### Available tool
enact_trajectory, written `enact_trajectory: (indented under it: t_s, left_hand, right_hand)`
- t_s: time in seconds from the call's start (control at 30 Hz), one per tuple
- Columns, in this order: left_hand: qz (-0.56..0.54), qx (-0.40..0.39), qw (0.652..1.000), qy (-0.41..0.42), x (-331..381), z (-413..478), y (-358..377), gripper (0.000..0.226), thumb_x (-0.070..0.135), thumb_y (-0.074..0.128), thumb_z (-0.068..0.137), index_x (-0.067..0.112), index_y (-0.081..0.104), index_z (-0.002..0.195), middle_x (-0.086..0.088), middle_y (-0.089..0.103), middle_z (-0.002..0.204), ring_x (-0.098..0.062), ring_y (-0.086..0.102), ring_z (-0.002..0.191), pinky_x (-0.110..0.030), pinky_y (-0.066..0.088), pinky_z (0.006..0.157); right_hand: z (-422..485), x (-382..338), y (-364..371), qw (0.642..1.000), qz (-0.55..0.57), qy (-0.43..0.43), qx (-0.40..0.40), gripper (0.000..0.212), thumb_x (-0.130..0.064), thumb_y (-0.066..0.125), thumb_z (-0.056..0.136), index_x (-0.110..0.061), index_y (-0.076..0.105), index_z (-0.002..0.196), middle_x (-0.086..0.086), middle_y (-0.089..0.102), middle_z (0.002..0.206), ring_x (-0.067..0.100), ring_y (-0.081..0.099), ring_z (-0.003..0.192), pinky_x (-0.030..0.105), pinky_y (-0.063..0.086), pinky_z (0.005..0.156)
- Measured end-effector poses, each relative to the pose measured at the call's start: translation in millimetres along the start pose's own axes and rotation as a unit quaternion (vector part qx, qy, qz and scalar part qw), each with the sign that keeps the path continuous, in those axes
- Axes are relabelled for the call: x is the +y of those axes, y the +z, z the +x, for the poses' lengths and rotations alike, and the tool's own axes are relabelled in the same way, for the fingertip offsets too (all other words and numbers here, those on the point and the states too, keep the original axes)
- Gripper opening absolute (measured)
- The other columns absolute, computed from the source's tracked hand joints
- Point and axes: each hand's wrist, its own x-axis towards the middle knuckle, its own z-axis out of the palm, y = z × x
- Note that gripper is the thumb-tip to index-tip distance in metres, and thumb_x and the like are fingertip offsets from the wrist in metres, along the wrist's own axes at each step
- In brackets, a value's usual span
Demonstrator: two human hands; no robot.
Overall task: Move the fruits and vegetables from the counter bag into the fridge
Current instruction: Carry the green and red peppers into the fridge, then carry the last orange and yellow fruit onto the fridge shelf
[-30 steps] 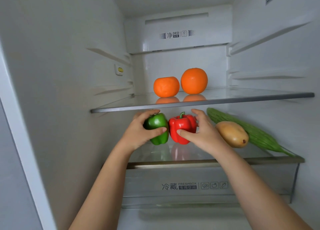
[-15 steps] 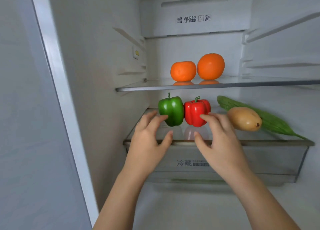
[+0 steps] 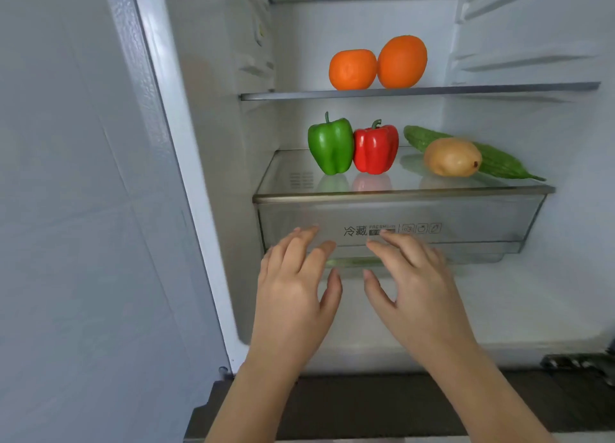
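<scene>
Peppers: green pepper (image 3: 330, 144) touching red pepper (image 3: 376, 149), upright on the glass shelf (image 3: 399, 189).
Potato (image 3: 452, 158): right of them, against the bitter gourd (image 3: 499, 161).
Oranges (image 3: 377, 64): upper shelf.
Left hand (image 3: 296, 292), right hand (image 3: 416, 289): empty, fingers spread, below the glass shelf, before the drawer (image 3: 482, 222).

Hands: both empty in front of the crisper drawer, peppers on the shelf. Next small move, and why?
Probably draw both hands back out of the fridge toward the counter bag. The left hand and right hand are open and empty, and the green pepper and red pepper stand upright, touching, on the glass shelf, apart from both hands.
</scene>
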Motion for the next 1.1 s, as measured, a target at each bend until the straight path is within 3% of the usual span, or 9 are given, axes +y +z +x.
enact_trajectory:
  t_s: [0.2, 0.4, 0.53, 0.8, 0.97, 1.1]
  left_hand:
    - [0.040, 0.002, 0.998, -0.051, 27, -45, -42, 0.033, 0.027, 0.046, 0.085, 0.009, 0.063, 0.107, -0.010, 0.061, 0.116, -0.030, 0.057, 0.106, -0.044, 0.048, 0.088]
    - [0.119, 0.005, 0.986, -0.119, 67, -105, -81, 0.031, 0.024, 0.048, 0.083, 0.010, 0.062, 0.106, -0.010, 0.061, 0.119, -0.031, 0.054, 0.111, -0.045, 0.047, 0.089]
    - [0.180, -0.005, 0.970, -0.166, 96, -150, -114, 0.030, 0.023, 0.049, 0.082, 0.009, 0.064, 0.104, -0.009, 0.063, 0.117, -0.030, 0.056, 0.111, -0.041, 0.047, 0.089]
    - [0.298, 0.006, 0.915, -0.271, 141, -227, -206, 0.031, 0.026, 0.048, 0.084, 0.010, 0.064, 0.105, -0.009, 0.063, 0.116, -0.031, 0.057, 0.110, -0.044, 0.047, 0.089]
    - [0.374, 0.032, 0.861, -0.342, 175, -284, -280, 0.032, 0.028, 0.046, 0.083, 0.012, 0.063, 0.105, -0.007, 0.064, 0.116, -0.029, 0.056, 0.111, -0.045, 0.046, 0.090]
    - [0.431, 0.047, 0.812, -0.390, 209, -329, -343, 0.034, 0.030, 0.045, 0.083, 0.013, 0.063, 0.106, -0.006, 0.064, 0.116, -0.028, 0.056, 0.112, -0.044, 0.043, 0.091]
  right_hand:
    - [-34, -23, -22, 0.998, 0.046, -0.035, -0.007, 0.038, -0.030, 0.044, 0.081, -0.008, 0.066, 0.103, 0.010, 0.065, 0.104, 0.029, 0.060, 0.094, 0.048, 0.049, 0.081]
    - [-81, -43, -44, 0.989, 0.113, -0.075, -0.057, 0.042, -0.033, 0.041, 0.081, -0.010, 0.066, 0.106, 0.010, 0.065, 0.108, 0.032, 0.062, 0.099, 0.058, 0.045, 0.087]
    - [-114, -66, -59, 0.975, 0.169, -0.117, -0.081, 0.035, -0.027, 0.048, 0.080, -0.009, 0.067, 0.103, 0.010, 0.066, 0.105, 0.032, 0.063, 0.097, 0.056, 0.046, 0.086]
    - [-162, -143, -96, 0.923, 0.295, -0.221, -0.112, 0.041, -0.032, 0.042, 0.083, -0.004, 0.066, 0.103, 0.011, 0.067, 0.101, 0.027, 0.060, 0.094, 0.044, 0.052, 0.080]
    - [-204, -215, -124, 0.872, 0.373, -0.282, -0.144, 0.042, -0.032, 0.043, 0.083, -0.003, 0.066, 0.104, 0.012, 0.068, 0.102, 0.031, 0.064, 0.094, 0.051, 0.052, 0.079]
    - [-242, -275, -160, 0.829, 0.422, -0.331, -0.160, 0.043, -0.033, 0.043, 0.084, -0.004, 0.066, 0.104, 0.012, 0.068, 0.103, 0.030, 0.064, 0.095, 0.050, 0.052, 0.079]
